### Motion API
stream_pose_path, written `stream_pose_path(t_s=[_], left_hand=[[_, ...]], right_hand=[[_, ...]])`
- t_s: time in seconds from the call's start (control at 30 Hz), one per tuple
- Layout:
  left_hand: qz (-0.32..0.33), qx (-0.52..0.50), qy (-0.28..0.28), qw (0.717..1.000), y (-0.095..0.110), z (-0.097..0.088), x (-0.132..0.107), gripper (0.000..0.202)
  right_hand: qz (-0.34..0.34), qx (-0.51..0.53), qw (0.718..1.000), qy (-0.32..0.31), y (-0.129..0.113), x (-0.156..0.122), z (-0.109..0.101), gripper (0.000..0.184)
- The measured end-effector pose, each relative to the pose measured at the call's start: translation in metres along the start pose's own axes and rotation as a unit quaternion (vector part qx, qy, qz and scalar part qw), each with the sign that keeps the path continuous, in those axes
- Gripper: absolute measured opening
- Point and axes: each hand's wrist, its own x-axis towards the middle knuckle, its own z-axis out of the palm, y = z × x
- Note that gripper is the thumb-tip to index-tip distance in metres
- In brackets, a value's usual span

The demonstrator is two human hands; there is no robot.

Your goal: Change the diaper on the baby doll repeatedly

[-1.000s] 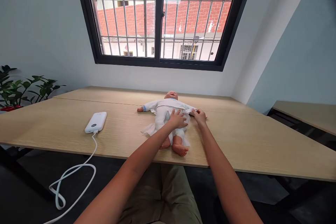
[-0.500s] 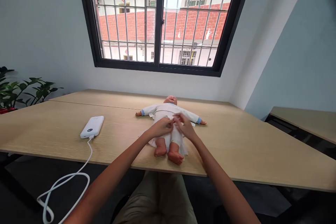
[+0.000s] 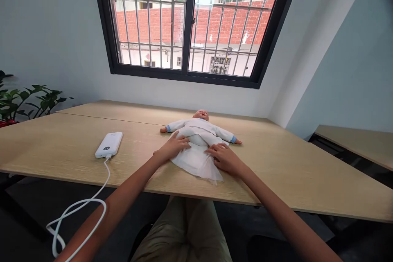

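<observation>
A baby doll [image 3: 201, 127] in a white top with blue cuffs lies on its back, head toward the window, arms spread out. Beneath its hips a white diaper [image 3: 196, 161] is spread flat toward the table's front edge. My left hand [image 3: 174, 147] lies over the doll's hip and the diaper's left side, fingers apart. Over the right side, my right hand [image 3: 225, 157] touches the diaper with bent, loosely parted fingers. The doll's lower legs are mostly hidden, and what lies under my palms cannot be made out.
A white power bank [image 3: 109, 145] lies to the left on the wooden table [image 3: 294, 168]. Its white cable [image 3: 106, 176] hangs over the front edge and loops near my left forearm. A leafy plant [image 3: 39, 100] stands at far left, and a barred window [image 3: 186, 20] is behind.
My hands have moved apart, from together over the doll's middle to its two sides. The doll's legs no longer point toward me, and the diaper's front part now shows.
</observation>
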Motion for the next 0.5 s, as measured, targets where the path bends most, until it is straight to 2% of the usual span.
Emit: stream_pose_path(t_s=[0.1,0.17,0.23,0.3,0.4,0.47,0.5], left_hand=[[0.052,0.007,0.013,0.999,-0.003,0.008,0.001,0.025],[0.056,0.002,0.0,0.998,-0.005,0.009,0.003,0.026],[0.054,-0.028,0.002,0.998,-0.008,0.008,0.007,0.029],[0.043,-0.101,0.049,0.993,-0.013,0.007,0.012,0.025],[0.011,-0.254,0.144,0.956,-0.024,0.008,0.027,0.018],[-0.021,-0.338,0.163,0.927,-0.031,0.011,0.042,0.018],[-0.041,-0.365,0.163,0.916,-0.033,0.014,0.049,0.019]], right_hand=[[-0.005,-0.021,0.999,0.031,-0.01,0.003,0.01,0.037],[0.002,-0.014,0.999,0.037,-0.014,0.005,0.013,0.031],[0.022,0.027,0.998,0.05,-0.013,0.008,0.014,0.03],[0.053,0.111,0.988,0.089,-0.006,0.01,0.013,0.029],[0.119,0.245,0.942,0.194,0.013,0.02,0.011,0.019],[0.195,0.323,0.895,0.237,0.027,0.031,0.01,0.022],[0.235,0.363,0.87,0.236,0.033,0.037,0.009,0.027]])
